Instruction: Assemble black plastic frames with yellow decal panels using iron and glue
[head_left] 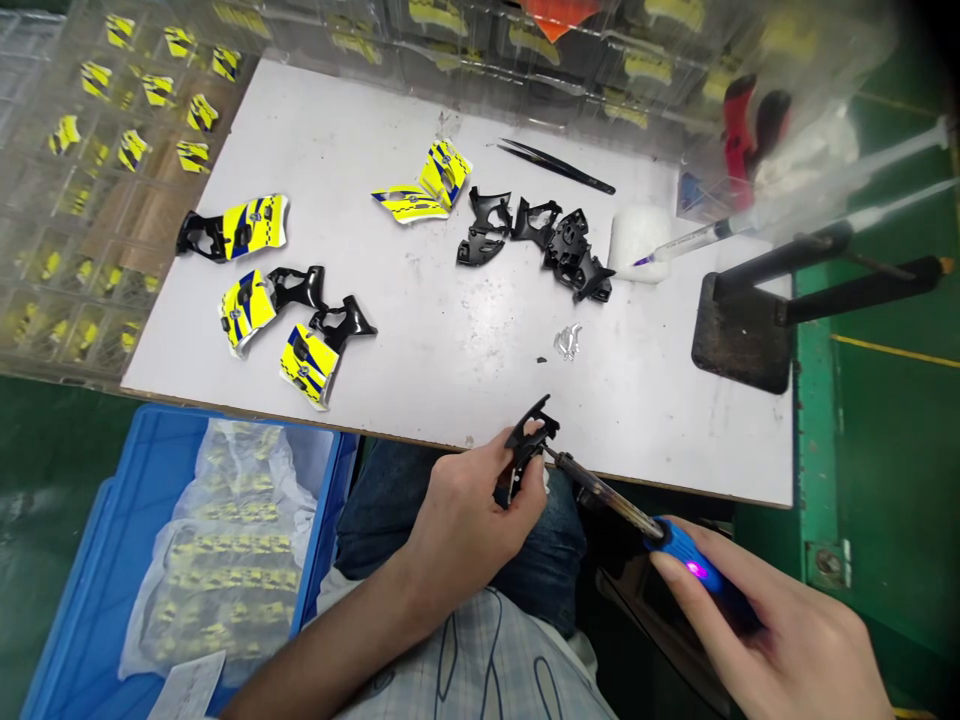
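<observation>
The left hand [469,510] is pinching a small black plastic part [527,440] between thumb and fingers, holding it just off the near edge of the white worktop [465,330], above the person's lap. The right hand [780,630] is wrapping closed around the blue handle of a soldering iron [637,515], a pink light glowing on the handle, and the iron's tip is touching the black part.

On the worktop just beyond the hands, a small clear plastic piece [568,341] is lying near the middle. Farther back, a cluster of loose black parts [536,240] is sitting beside a white block [637,243], with a syringe [705,238] resting its tip on that block. Black tweezers [555,165] are lying toward the far edge. Two yellow-and-blue panels [427,185] are lying next to the black cluster, and three assembled yellow-and-black pieces [262,290] are lying toward the left edge. A dark metal stand [742,325] is sitting at the right edge.

Clear compartment trays [97,200] are lining the left and far edges, holding more yellow panels in their cells. Below the near left corner, a blue crate [90,590] is holding clear bags of yellow parts [225,560].
</observation>
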